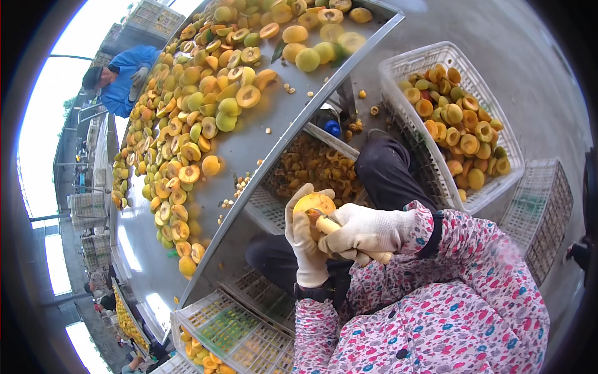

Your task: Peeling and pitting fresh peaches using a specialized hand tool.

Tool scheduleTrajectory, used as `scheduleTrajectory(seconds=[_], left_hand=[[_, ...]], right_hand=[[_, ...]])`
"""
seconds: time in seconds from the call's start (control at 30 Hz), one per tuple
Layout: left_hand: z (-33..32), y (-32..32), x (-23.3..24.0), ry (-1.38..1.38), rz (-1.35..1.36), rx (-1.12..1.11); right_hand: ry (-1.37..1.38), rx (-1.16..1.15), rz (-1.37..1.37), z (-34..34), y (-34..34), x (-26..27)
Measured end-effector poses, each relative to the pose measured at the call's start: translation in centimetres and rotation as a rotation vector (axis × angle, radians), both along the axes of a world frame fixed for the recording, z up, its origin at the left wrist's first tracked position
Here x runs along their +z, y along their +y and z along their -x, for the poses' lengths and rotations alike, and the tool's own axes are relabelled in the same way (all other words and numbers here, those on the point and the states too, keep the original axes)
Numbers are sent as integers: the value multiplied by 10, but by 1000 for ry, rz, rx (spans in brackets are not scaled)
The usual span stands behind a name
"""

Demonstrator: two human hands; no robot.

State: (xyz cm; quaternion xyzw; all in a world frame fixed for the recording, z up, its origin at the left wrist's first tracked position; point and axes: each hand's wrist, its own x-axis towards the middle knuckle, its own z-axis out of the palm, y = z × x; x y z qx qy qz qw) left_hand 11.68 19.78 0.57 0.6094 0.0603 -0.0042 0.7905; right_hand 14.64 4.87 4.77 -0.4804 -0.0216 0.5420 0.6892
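My left hand point(304, 240), in a white knit glove, cups a yellow peach point(314, 202) above my lap. In my right hand point(366, 229), also gloved, is a small tool with a pale yellow handle point(328, 225). Its short metal head point(314, 214) meets the near side of the peach; my fingers and the fruit hide the exact tip. Below and beyond my hands, a crate holds a heap of brownish-orange peach scraps point(317, 166).
A metal-rimmed sorting table point(243, 145) bears many halved peaches point(189, 174) and loose pits. At right stands a white plastic crate point(502, 126) of peach halves. Another crate point(238, 327) is at lower left. Across the table, a person in blue point(128, 79) wears gloves.
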Motion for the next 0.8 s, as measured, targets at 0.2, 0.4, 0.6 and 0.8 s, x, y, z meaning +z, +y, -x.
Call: scheduleTrajectory(seconds=[0.2,0.4,0.6,0.8], left_hand=[[-14,14,-18,27,204,107],[-41,6,-5,-74,51,240],[-81,-21,24,40,-114,-123],[-181,165,-34,46,-1412,278]], right_hand=[[173,-138,-229,-16,-21,-19],[258,-293,123,-12,0,-79],[98,-116,121,-4,16,-86],[346,-284,272,-5,-5,-93]])
